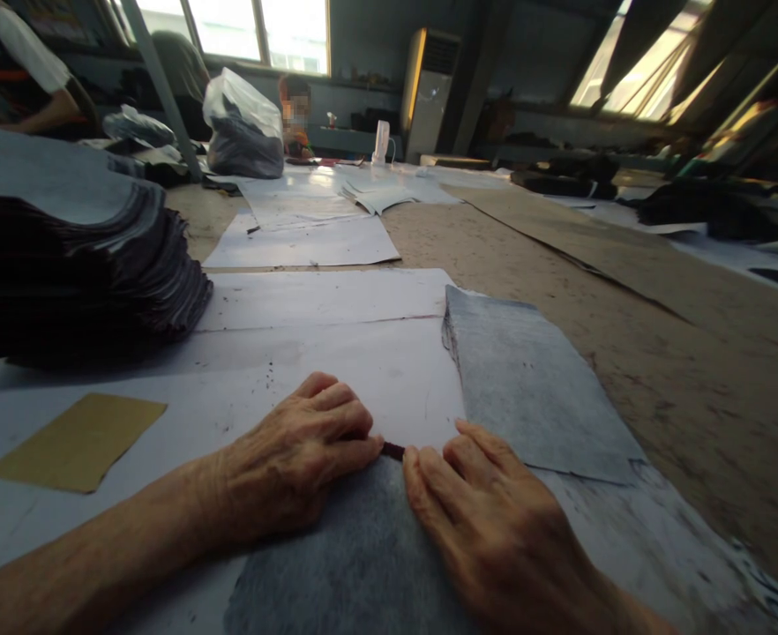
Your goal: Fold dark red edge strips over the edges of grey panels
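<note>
A grey fabric piece (362, 564) lies before me on white paper, and along its far edge a narrow dark maroon fold (393, 451) shows between my hands. My left hand (302, 450) is closed with its fingers curled and its thumb and fingertips pressed on that edge. On the other side of the short gap, my right hand (501, 520) has its fingers pressed together on the same edge; the palm hides part of the fabric. Beyond the right hand, a low pile of similar grey fabric pieces (534, 388) lies flat, its left edges slightly uneven.
A tall stack of dark, grey-backed fabric pieces (98, 273) stands at the left. A tan card (78, 445) lies in front of it. White paper sheets (310, 242), a filled plastic bag (243, 128) and a brown sheet (561, 229) are farther back. People are beyond the table.
</note>
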`<state>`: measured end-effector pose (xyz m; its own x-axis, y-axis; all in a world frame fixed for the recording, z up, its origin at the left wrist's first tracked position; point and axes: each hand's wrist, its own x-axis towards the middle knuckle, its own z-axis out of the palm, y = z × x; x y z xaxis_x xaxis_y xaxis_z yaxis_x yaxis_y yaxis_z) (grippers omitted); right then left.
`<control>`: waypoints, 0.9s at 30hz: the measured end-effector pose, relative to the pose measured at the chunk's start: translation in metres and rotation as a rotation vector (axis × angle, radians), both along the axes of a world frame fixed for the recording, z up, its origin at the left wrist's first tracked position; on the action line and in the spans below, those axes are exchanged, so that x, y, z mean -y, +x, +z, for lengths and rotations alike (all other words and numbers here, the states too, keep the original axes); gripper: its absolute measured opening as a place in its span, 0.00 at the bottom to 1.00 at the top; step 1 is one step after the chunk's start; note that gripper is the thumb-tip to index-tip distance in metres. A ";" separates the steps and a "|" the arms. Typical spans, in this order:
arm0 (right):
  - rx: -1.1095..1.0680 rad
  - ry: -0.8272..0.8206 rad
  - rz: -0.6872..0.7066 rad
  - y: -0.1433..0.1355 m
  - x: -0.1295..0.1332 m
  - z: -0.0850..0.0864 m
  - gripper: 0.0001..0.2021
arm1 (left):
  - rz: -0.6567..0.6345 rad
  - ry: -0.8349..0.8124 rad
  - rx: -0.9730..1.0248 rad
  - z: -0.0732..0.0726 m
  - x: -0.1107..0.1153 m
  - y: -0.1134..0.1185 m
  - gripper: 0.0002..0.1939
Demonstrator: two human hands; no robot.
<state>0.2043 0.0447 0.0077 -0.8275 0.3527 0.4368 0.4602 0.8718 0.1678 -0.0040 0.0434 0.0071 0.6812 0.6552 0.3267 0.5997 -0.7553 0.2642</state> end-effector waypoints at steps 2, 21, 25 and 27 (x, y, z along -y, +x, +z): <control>0.014 0.001 -0.002 -0.003 0.000 0.001 0.17 | -0.005 -0.011 -0.002 0.001 0.000 0.001 0.15; 0.079 0.011 0.019 -0.014 -0.006 0.007 0.17 | 0.021 -0.071 -0.030 0.005 0.003 -0.025 0.19; 0.049 0.015 0.032 -0.030 -0.007 0.010 0.16 | -0.004 -0.076 -0.041 0.006 0.002 -0.022 0.17; -0.008 -0.040 0.055 -0.037 -0.009 0.009 0.16 | -0.008 -0.087 -0.028 0.007 0.003 -0.022 0.16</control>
<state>0.1671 0.0532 0.0163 -0.8430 0.3236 0.4297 0.4121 0.9019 0.1292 -0.0259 0.0405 0.0140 0.6947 0.6746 0.2496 0.6017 -0.7352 0.3121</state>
